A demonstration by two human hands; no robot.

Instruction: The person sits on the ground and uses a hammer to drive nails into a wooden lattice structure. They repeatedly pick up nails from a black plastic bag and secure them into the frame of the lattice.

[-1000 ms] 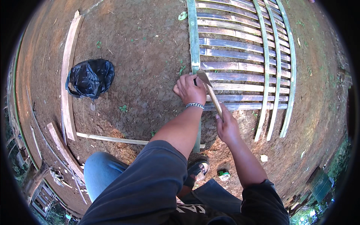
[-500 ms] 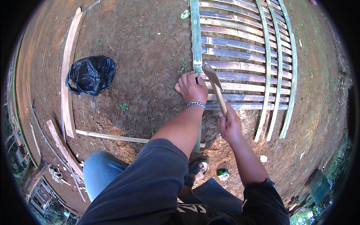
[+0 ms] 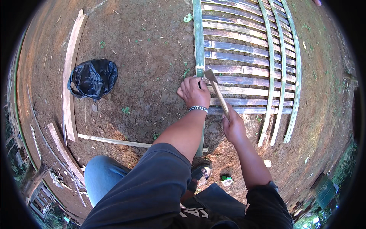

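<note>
My left hand [image 3: 195, 92] is closed around the long green bamboo strip [image 3: 199, 42] at the left side of a slatted bamboo frame [image 3: 249, 70]. A small dark spot shows by its thumb; I cannot make out what it is. My right hand [image 3: 233, 124] grips the wooden handle of a hatchet-like tool [image 3: 218, 91]. The tool's flared metal head is just right of my left fingers, over the joint of strip and slats. Many dark and pale slats run crosswise under several green lengthwise strips.
A black plastic bag [image 3: 94, 79] lies at left beside a long wooden board [image 3: 71, 84]. Another board [image 3: 65, 152] and a thin pale strip [image 3: 114, 141] lie nearer. A green tape measure [image 3: 226, 179] rests on the soil near my sandaled foot [image 3: 201, 173].
The tool's head has dropped slightly towards the strip and tilted, nearer my left fingers. My left hand keeps its place; the view has shifted a little.
</note>
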